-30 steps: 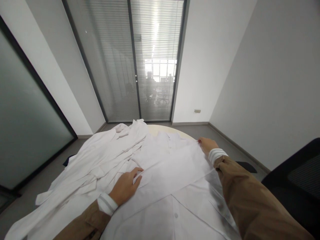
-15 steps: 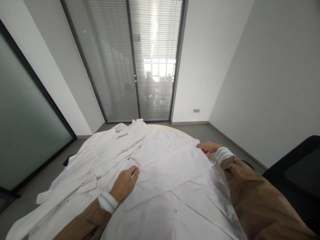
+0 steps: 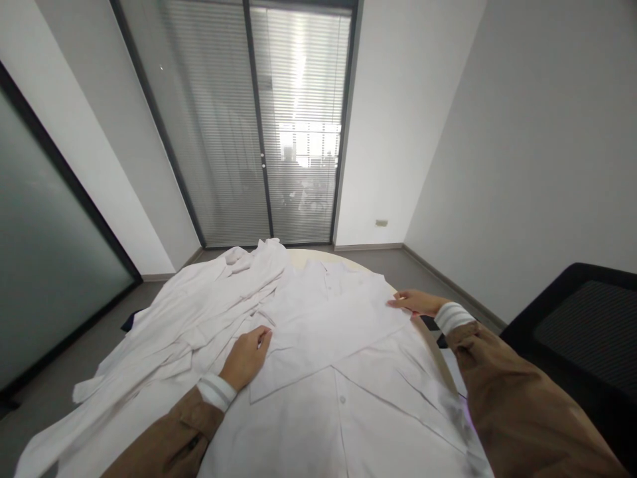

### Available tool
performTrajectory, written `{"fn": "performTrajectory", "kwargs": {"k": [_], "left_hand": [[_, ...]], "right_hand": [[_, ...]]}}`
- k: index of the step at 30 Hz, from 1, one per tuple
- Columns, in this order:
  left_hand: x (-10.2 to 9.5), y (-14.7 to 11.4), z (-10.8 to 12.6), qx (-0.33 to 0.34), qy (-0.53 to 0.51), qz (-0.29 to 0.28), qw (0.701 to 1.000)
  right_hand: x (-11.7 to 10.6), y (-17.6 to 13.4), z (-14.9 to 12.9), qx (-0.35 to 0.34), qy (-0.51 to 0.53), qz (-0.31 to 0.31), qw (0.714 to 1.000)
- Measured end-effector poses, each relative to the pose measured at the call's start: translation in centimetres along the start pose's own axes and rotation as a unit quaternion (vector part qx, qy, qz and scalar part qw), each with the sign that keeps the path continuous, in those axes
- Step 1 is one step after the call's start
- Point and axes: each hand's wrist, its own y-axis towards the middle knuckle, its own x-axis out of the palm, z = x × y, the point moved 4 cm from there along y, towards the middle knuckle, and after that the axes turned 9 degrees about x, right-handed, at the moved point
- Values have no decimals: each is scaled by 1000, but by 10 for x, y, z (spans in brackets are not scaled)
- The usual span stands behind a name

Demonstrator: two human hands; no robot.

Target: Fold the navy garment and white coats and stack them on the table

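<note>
A white button shirt (image 3: 343, 398) lies front up in the middle, with a sleeve folded flat across its chest. At the left edge of that folded part, my left hand (image 3: 249, 355) is closed, thumb and fingertips curled together on the cloth. My right hand (image 3: 417, 302) pinches the shirt's right edge near the shoulder between fingers and thumb. A bit of red shows just under my right hand, too small to name. More white garments (image 3: 199, 318) lie loosely heaped on the left, touching the shirt.
The cloth covers most of a pale round table (image 3: 318, 254), whose rim shows at the back and right. A black mesh chair (image 3: 582, 332) stands close on the right. Behind the table are a glass partition with blinds (image 3: 298, 133) and white walls.
My right hand has slid its hold slightly along the shirt's right edge, and the folded sleeve lies a little flatter. My left hand stays nearly in place. The view has shifted slightly.
</note>
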Motion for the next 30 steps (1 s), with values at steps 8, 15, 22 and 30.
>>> {"fn": "performTrajectory", "kwargs": {"k": [8,15,22,30], "left_hand": [[-8,7,-12,-42,-40,44,997],[-9,7,-17,-76,-37,33,996],[-4,6,-15,-41,-24,23,999],[-4,2,-2,-7,16,22,1000]], "right_hand": [[5,-8,30,17,28,46,998],[7,-21,36,8,36,16,999],[10,-45,23,-1,82,-76,994],[12,-41,10,-84,58,38,994]]}}
